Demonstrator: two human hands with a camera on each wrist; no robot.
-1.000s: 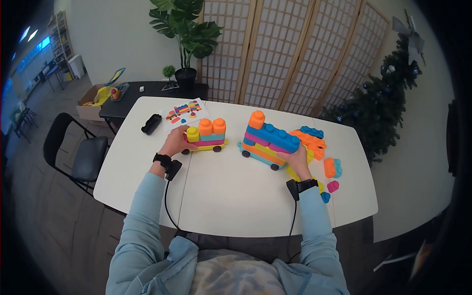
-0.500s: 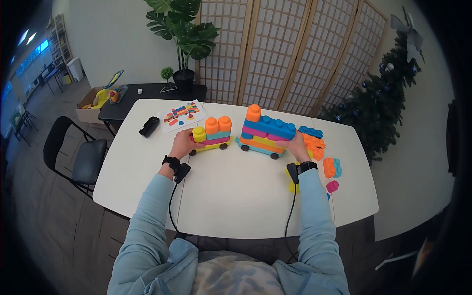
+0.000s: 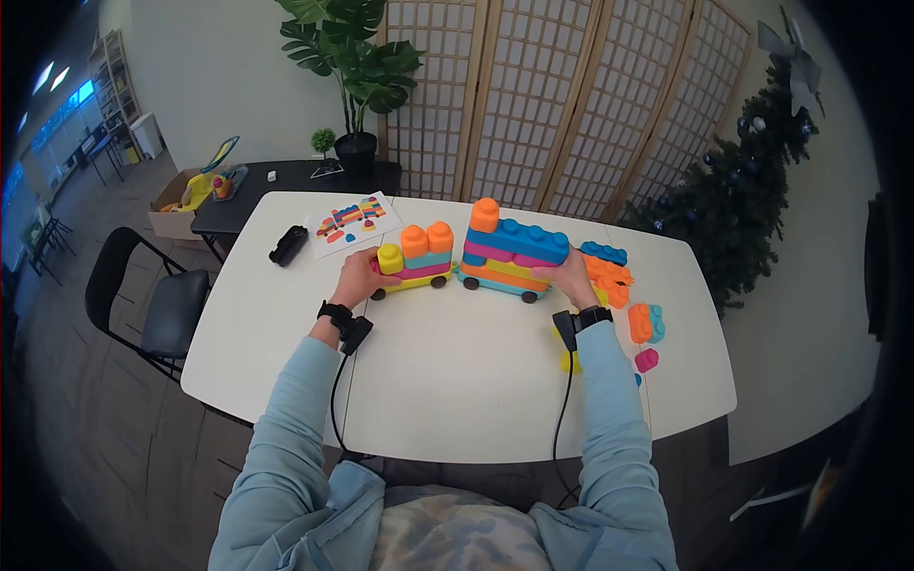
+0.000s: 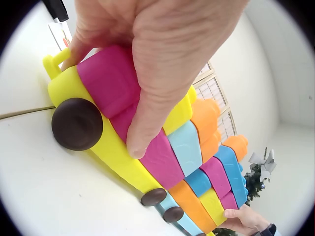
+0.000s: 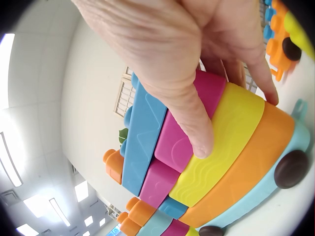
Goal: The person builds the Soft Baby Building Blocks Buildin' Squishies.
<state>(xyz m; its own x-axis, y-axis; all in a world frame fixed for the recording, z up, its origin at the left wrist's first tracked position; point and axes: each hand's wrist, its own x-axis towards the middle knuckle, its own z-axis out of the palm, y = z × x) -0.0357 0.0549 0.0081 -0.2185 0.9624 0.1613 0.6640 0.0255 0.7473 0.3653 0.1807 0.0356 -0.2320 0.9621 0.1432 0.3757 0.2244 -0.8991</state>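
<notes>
Over the near edge of the white table [image 3: 457,404], your pale-blue sleeves [image 3: 290,404] stretch toward the far half. Nearest among the loose pieces, toward the right edge, lie a yellow block [image 3: 570,363] partly hidden by your right wrist and a magenta block [image 3: 646,360]; past them sits an orange-and-turquoise pair of blocks [image 3: 645,324], then an orange wheeled base [image 3: 615,285].

Midway along the table's far half, your left hand [image 3: 360,278] grips the outer end of the yellow-based toy car [image 3: 426,270], left thumb [image 4: 148,120] down its near flank. Your right hand [image 3: 572,279] clasps the outer end of the taller turquoise-based toy car [image 3: 506,268], right thumb [image 5: 196,130] over its magenta and yellow layers. Both cars stand upright on dark wheels.

The inner ends look to be what counts: the taller car lies right of its partner, and both long axes run roughly with the far edge, each inner end angled slightly away from you. Those ends touch or nearly touch, about equally far from either hand; you cannot tell whether they are hooked.

Farther off, a blue studded block [image 3: 605,253] lies toward the far right corner, a black case [image 3: 288,246] by the left edge, and a picture sheet [image 3: 348,228] near the far left corner. Beyond the table stands a wooden lattice screen [image 3: 533,105].
</notes>
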